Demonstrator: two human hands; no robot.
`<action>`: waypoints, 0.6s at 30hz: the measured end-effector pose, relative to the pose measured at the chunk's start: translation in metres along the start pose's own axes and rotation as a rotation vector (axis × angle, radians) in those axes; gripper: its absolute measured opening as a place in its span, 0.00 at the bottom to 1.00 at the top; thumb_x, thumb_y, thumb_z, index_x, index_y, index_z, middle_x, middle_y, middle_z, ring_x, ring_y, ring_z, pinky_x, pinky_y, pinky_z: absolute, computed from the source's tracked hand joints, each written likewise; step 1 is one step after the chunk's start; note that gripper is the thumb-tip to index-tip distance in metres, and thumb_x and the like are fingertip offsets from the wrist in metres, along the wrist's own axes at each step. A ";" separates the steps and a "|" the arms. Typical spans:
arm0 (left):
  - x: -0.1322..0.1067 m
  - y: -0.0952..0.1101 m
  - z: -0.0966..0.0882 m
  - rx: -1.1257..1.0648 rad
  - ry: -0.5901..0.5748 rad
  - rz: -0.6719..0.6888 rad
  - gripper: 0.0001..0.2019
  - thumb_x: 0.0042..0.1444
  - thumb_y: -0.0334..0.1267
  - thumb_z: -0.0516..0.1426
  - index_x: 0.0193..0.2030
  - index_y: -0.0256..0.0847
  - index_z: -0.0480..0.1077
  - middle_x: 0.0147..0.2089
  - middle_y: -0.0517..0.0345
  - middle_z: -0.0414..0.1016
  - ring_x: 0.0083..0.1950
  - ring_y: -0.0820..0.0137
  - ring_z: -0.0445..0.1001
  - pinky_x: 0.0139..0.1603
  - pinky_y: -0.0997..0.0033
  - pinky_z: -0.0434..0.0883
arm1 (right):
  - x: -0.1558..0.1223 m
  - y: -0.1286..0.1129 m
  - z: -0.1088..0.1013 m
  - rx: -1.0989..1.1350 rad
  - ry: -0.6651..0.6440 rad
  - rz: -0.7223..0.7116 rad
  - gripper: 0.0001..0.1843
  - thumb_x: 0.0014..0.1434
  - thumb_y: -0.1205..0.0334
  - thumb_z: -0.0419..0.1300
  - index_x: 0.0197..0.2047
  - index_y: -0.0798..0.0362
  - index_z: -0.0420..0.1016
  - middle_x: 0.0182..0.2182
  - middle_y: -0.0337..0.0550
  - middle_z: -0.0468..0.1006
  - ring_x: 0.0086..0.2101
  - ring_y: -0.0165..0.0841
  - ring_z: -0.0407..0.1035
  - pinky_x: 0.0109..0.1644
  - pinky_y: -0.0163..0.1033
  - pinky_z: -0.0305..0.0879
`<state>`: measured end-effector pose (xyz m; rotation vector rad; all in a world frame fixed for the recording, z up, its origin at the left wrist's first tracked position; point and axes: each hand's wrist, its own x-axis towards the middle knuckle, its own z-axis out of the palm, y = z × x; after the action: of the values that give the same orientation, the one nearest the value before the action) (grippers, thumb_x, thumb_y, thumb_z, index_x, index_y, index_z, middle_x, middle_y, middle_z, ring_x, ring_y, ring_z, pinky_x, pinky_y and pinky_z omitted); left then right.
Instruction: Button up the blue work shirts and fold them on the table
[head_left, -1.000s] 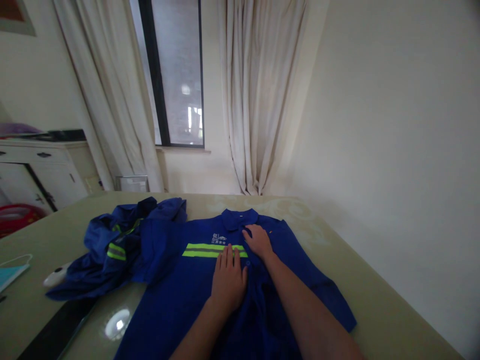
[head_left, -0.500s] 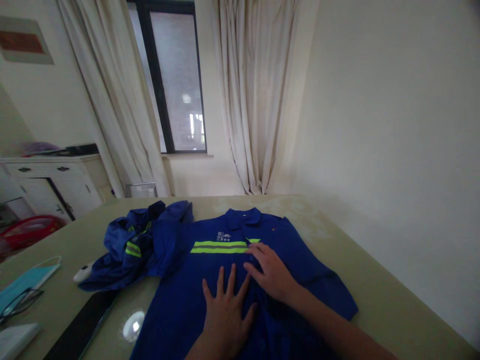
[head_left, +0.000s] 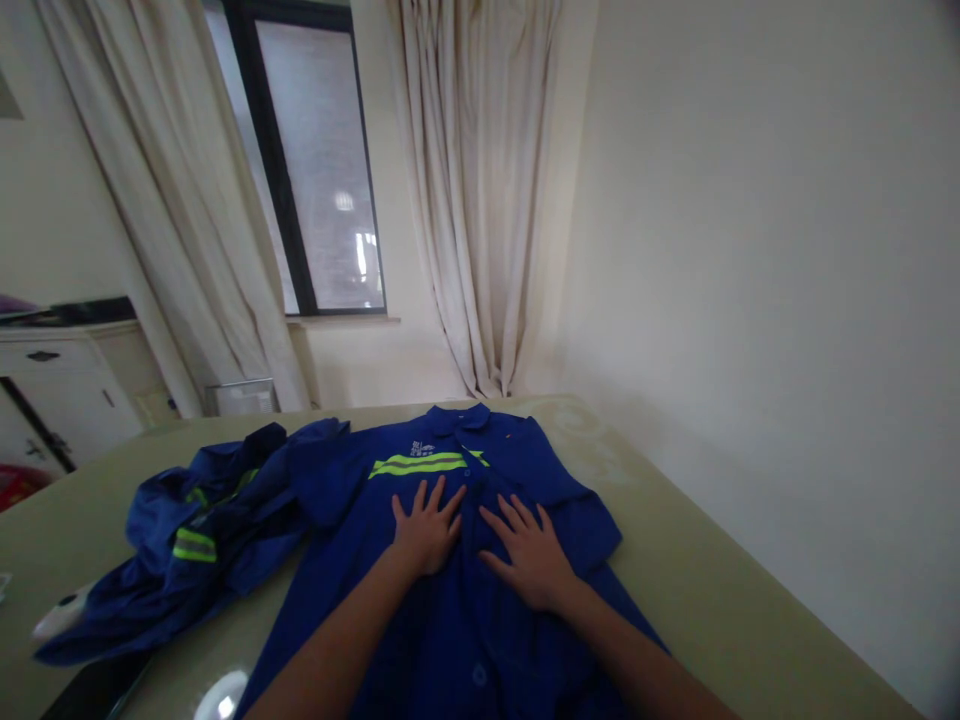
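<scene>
A blue work shirt (head_left: pixel 420 620) with yellow-green reflective stripes lies spread flat, front up, on a pale green table (head_left: pixel 720 610), collar toward the window. My left hand (head_left: pixel 426 525) rests flat on its chest just below the stripes, fingers spread. My right hand (head_left: pixel 529 555) lies flat beside it on the right half of the front, fingers apart. Neither hand holds anything. Both forearms reach in from the bottom edge.
A second blue garment (head_left: pixel 187 530) with reflective stripes lies crumpled on the table to the left, touching the spread shirt's sleeve. A small white object (head_left: pixel 56 620) peeks out beneath it. A white cabinet (head_left: pixel 67 390), curtains and a window stand behind; a wall runs along the right.
Both hands slid down from the collar and stripe area to the chest and now lie side by side, fingers spread. The view shifted to the right.
</scene>
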<state>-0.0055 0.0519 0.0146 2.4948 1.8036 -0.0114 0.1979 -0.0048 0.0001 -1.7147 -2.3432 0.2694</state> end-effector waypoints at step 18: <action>-0.045 -0.005 0.007 -0.301 0.286 -0.068 0.13 0.68 0.32 0.46 0.46 0.43 0.71 0.50 0.51 0.74 0.55 0.59 0.70 0.54 0.61 0.67 | 0.036 0.000 0.000 0.312 0.401 -0.090 0.12 0.67 0.63 0.49 0.43 0.45 0.73 0.41 0.39 0.74 0.44 0.38 0.69 0.52 0.41 0.62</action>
<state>-0.0238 0.0106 0.0098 2.3136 1.8220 0.5953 0.1871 0.0299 0.0028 -1.3659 -1.9624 0.2344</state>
